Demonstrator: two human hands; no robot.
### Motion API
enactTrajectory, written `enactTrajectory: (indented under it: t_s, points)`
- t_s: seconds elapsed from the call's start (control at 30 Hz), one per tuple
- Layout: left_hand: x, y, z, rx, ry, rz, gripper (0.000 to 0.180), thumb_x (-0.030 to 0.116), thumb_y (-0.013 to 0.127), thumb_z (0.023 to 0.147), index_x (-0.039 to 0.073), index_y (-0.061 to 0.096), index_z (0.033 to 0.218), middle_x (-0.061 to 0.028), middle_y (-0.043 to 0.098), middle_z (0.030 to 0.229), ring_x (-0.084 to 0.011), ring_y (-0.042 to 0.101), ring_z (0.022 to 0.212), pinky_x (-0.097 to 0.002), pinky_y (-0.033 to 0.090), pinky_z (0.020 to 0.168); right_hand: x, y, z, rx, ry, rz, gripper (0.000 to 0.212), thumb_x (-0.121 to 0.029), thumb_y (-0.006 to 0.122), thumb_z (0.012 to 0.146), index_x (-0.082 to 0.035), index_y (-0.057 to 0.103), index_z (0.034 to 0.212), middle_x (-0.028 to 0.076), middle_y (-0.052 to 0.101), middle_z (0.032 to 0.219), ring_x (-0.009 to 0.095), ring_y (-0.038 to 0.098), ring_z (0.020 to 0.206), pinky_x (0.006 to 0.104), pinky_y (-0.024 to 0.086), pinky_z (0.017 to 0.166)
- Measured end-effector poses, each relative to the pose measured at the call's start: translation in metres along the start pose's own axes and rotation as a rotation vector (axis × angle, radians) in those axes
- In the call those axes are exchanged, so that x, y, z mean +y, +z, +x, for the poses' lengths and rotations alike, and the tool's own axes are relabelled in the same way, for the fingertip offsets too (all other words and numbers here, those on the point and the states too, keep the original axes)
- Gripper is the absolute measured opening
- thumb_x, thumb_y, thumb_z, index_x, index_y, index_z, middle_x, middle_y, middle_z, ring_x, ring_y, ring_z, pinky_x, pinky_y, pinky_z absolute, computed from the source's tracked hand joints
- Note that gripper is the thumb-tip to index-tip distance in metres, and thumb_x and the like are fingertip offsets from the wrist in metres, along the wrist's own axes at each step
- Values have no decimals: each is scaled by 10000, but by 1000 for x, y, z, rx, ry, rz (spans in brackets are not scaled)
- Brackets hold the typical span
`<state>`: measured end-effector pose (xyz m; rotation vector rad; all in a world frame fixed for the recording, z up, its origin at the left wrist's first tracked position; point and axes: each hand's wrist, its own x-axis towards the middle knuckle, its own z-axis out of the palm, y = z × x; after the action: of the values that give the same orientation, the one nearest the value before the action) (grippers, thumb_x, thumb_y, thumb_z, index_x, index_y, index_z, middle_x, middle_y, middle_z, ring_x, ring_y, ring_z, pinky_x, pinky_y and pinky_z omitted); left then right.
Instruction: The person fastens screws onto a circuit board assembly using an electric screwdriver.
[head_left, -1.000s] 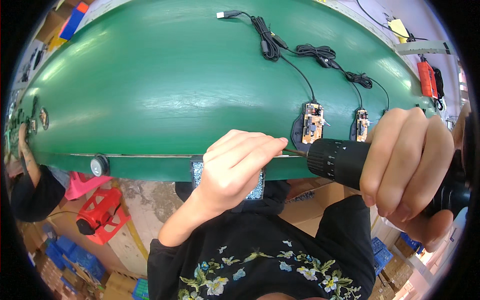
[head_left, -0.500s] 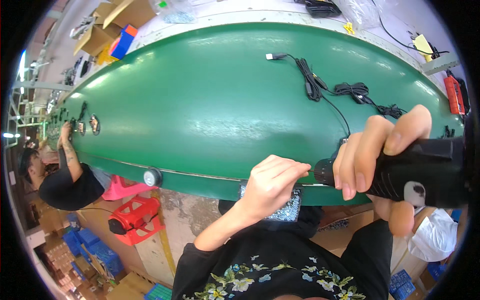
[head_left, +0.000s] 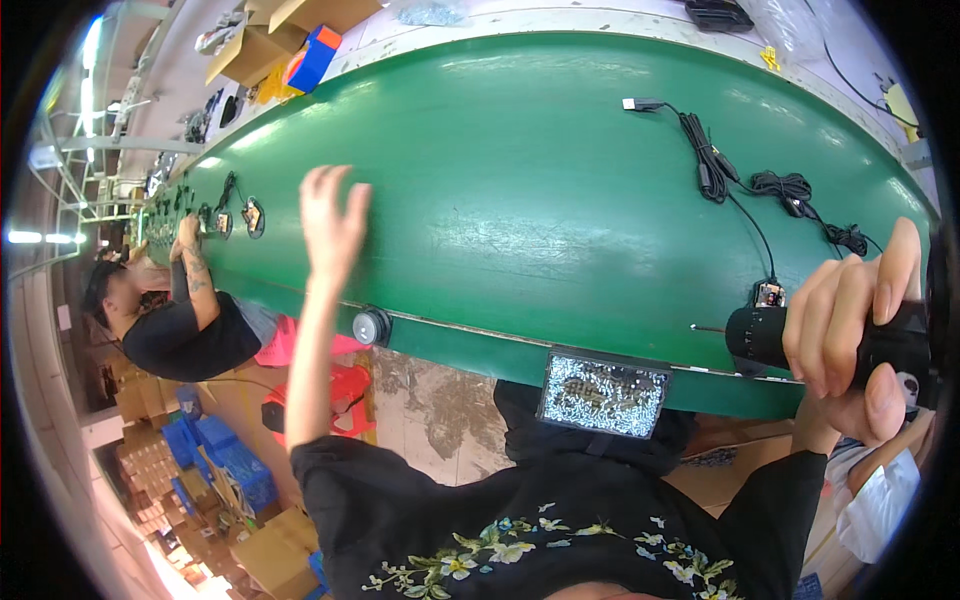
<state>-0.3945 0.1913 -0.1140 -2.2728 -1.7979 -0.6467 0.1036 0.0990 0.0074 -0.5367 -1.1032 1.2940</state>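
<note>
In my right hand (head_left: 838,330) is a black electric screwdriver (head_left: 758,335), my fingers wrapped round its body. Its thin bit points left, with a tiny dark tip that may be a screw. My left hand (head_left: 335,222) is raised at the left over the green belt (head_left: 500,220), fingers stretched out and nothing in them. Just beyond the screwdriver lies a small circuit board (head_left: 769,294), joined to a bundled black USB cable (head_left: 707,160). A shallow dark tray (head_left: 549,392) full of small silvery screws sits at the belt's near edge, in front of my body.
A round dark knob-like object (head_left: 371,326) sits at the near edge. Left, a co-worker (head_left: 190,330) handles cabled parts, with small boards (head_left: 253,217) nearby. More bundled cable (head_left: 782,187) lies at the right. Cardboard boxes (head_left: 262,50) and a blue-orange container (head_left: 313,60) stand beyond the belt.
My left hand has left the screwdriver's tip, swung far left and opened. The screwdriver stays in my right hand. The whole view has turned left, shifting the scene rightward.
</note>
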Motion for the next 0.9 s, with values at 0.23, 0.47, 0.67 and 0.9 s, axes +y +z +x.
enactTrajectory:
  t_s: [0.23,0.47,0.67,0.9]
  points:
    - [-369,-129,-29,-168,-773,255,883,743,499,937,172,385,1600,-226,352,1637,-428,329,1508,-573,280,1203,-29,-19,-10,-1,-1,11,563,-257,850,769,-118,361,1011,-14,573,545,116,535,385,237,477,406]
    - [-172,-7,-17,-395,-575,200,639,600,541,997,231,521,1518,-185,525,1503,-379,545,1351,-519,384,1143,-13,12,2,-26,-23,-41,582,-279,860,765,-118,367,1027,-29,579,545,109,533,382,230,482,403]
    - [59,-23,-20,-294,-28,-36,456,275,769,909,138,652,1328,-312,423,1519,-498,488,1350,-521,435,1091,-15,-5,9,-121,-82,-20,569,-260,831,752,-109,372,1052,-29,599,542,99,567,399,223,522,431]
    - [225,-29,-29,-541,256,-389,455,270,823,825,146,713,1249,-265,385,1577,-446,420,1429,-517,361,1145,-10,-4,9,-152,-136,26,537,-255,795,752,-100,397,1079,-31,610,548,95,593,422,218,541,461]
